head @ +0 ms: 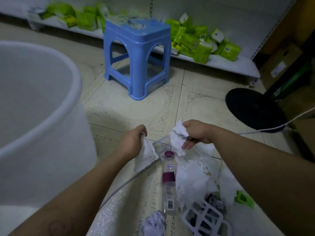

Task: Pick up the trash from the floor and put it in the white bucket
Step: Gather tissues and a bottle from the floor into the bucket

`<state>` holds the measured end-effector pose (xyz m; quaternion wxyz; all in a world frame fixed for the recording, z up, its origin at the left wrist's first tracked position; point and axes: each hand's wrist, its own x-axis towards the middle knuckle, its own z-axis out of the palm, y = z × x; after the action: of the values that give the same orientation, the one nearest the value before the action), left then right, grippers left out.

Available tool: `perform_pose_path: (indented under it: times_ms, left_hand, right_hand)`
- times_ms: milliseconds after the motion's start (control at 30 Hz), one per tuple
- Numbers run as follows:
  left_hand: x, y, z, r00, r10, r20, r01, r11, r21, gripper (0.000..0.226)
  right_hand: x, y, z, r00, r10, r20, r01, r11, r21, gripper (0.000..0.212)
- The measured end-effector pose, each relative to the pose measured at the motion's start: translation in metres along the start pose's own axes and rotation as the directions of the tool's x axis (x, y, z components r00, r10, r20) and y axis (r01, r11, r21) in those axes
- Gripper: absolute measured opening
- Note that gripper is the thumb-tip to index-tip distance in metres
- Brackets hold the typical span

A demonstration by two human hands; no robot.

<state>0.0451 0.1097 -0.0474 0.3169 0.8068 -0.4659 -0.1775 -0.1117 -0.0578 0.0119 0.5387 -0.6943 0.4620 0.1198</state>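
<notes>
The white bucket (42, 106) stands at the left, its wide rim open toward me. My left hand (132, 142) grips a white tissue (146, 155) that hangs down from it just right of the bucket. My right hand (196, 133) holds a crumpled white tissue (177, 138) above the floor. Between and below the hands lies a clear plastic bottle (168, 183) with a purple cap and purple label. More white tissues (196, 176) are spread on the tiles to the bottle's right.
A blue plastic stool (136, 55) stands ahead. A low white shelf (230, 64) with green packs runs along the back. A black fan base (254, 109) with a white cord sits at right. A white lattice basket (204, 220), a green clip (243, 199) and a crumpled cloth (154, 222) lie near me.
</notes>
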Motion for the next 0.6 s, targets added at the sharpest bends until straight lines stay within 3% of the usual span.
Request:
perform_pose_path:
  times_ms: [167,333,433,600]
  left_hand:
    - [-0.003,0.026,-0.031,0.998,-0.054,0.039,0.055,0.998,-0.040,0.024]
    - [-0.014,0.041,-0.064,0.986,-0.067,0.152,0.057,0.996,0.067,0.046]
    - [-0.014,0.053,-0.092,0.997,-0.036,0.074,0.025,0.989,0.146,0.039]
    - [-0.010,0.089,-0.153,0.993,0.115,-0.024,-0.103,0.954,0.283,0.034]
  right_hand:
    - [-0.015,-0.023,0.002,0.997,-0.066,-0.046,0.066,0.998,-0.011,0.021]
    - [-0.029,-0.039,0.005,0.997,-0.060,0.054,0.056,0.996,0.068,0.034]
    - [-0.039,-0.058,0.002,0.983,-0.176,0.045,0.168,0.976,0.135,0.016]
    - [-0.059,-0.106,0.008,0.929,-0.369,-0.001,0.350,0.879,0.323,0.020]
